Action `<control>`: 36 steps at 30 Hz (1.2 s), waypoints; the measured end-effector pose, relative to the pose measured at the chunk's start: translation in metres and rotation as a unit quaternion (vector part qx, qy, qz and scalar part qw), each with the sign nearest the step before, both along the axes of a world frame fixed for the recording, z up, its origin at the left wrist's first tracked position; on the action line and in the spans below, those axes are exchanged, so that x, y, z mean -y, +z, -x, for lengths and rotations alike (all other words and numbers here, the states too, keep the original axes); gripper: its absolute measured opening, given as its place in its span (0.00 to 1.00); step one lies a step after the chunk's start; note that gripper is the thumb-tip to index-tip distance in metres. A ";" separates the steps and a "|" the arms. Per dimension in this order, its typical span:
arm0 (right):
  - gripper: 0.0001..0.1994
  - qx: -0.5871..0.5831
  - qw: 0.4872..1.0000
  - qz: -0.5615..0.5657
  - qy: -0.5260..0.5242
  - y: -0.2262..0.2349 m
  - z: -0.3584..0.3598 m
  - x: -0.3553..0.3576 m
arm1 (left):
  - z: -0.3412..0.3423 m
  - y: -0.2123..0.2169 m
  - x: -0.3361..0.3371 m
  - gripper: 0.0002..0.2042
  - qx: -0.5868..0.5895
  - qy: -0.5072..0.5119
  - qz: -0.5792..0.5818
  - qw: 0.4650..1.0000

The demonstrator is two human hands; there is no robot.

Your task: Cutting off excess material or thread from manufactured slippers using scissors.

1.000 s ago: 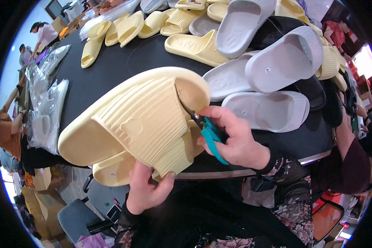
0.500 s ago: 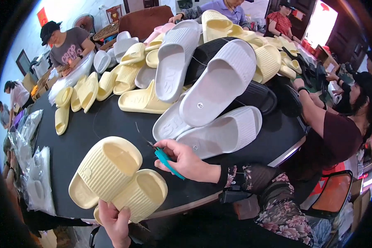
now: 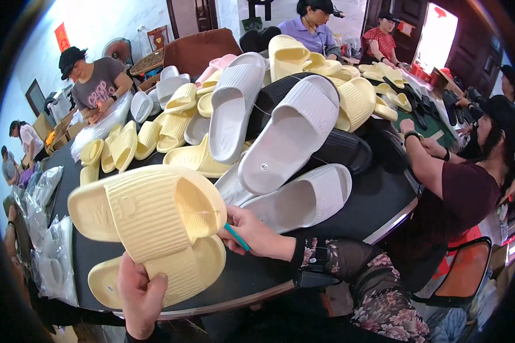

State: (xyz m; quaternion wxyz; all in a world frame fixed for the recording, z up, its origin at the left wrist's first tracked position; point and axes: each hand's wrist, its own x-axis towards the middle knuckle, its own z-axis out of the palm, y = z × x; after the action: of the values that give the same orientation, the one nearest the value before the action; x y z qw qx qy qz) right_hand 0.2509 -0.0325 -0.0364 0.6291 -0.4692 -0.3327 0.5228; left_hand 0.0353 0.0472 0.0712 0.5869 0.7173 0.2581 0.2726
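My left hand [image 3: 140,294] grips a pair of pale yellow slide sandals [image 3: 154,203] with ribbed straps, thumb on top of the lower one. The upper slide overlaps its mate and is tilted, the strap opening turned to the right. Close against that opening, my right hand [image 3: 260,234] is closed round small snips with a teal handle [image 3: 236,237]. Their blades are hidden behind the slide's edge. Just beyond my right hand lie several grey slides [image 3: 294,200], one of them resting on top [image 3: 286,140].
A high heap of yellow slides [image 3: 355,103], grey and black ones covers the dark table [image 3: 257,274]. Clear plastic bags [image 3: 54,260] lie along the left edge. A co-worker in a maroon shirt [image 3: 463,183] sits close on the right; others work around the table. An orange-backed chair [image 3: 460,274] stands lower right.
The yellow pair has been raised and turned, bringing the upper slide's opening against my right hand. The snips' blades have gone out of sight behind it. My view has tilted slightly up.
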 end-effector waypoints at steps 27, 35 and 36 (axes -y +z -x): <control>0.17 -0.041 0.997 -0.070 0.002 -0.016 0.004 -0.011 | -0.265 0.033 0.015 0.35 0.160 -0.137 -0.448 0.869; 0.18 -0.048 0.996 -0.071 0.001 -0.016 0.010 -0.015 | -0.242 0.038 0.014 0.36 0.107 -0.164 -0.390 0.900; 0.18 -0.048 0.997 -0.068 0.004 -0.010 0.006 -0.010 | -0.243 0.033 0.015 0.36 0.124 -0.183 -0.399 0.890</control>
State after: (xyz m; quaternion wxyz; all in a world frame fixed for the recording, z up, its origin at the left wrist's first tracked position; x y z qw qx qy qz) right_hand 0.2452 -0.0228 -0.0467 0.6727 -0.3982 -0.3392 0.5234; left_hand 0.2786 0.0325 0.1043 0.3184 0.8859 -0.0833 0.3268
